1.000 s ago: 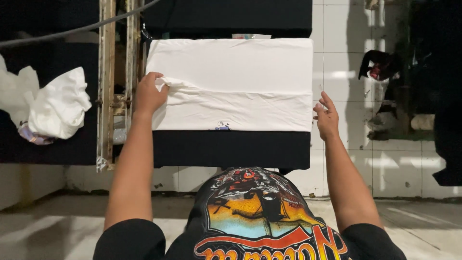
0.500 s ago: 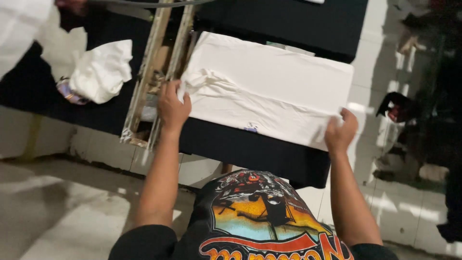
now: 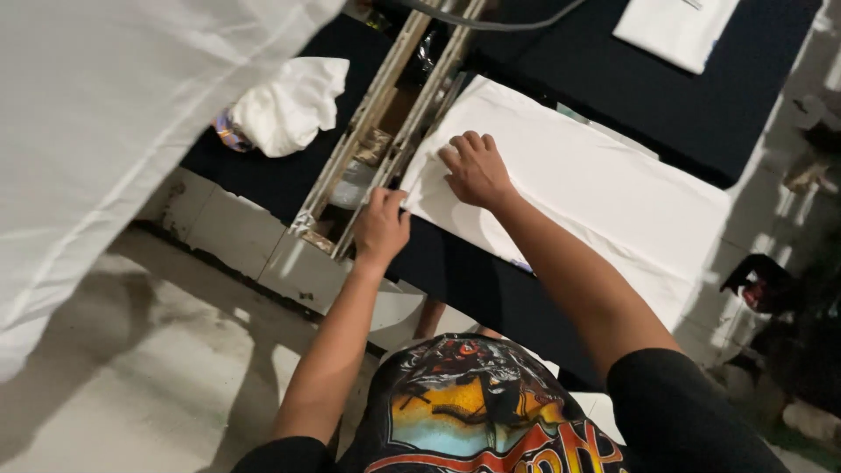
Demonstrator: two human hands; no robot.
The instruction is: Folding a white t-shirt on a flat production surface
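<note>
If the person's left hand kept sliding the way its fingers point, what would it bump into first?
The left hand points up along the white cloth's corner. Straight on, it would probably meet the right hand pressed flat on that cloth, or else the metal frame beside it; depth is unclear.

I am standing in a small garment printing workshop. A long counter (image 3: 613, 96) covered in black runs in front of me, with a white shirt (image 3: 596, 193) spread flat on it and another folded white piece (image 3: 674, 26) further along. A worn metal frame (image 3: 385, 140) splits the counter, a crumpled white rag (image 3: 289, 105) lies beside it, more white cloth (image 3: 114, 149) hangs at my left, and the concrete floor (image 3: 149, 385) below is stained.
</note>
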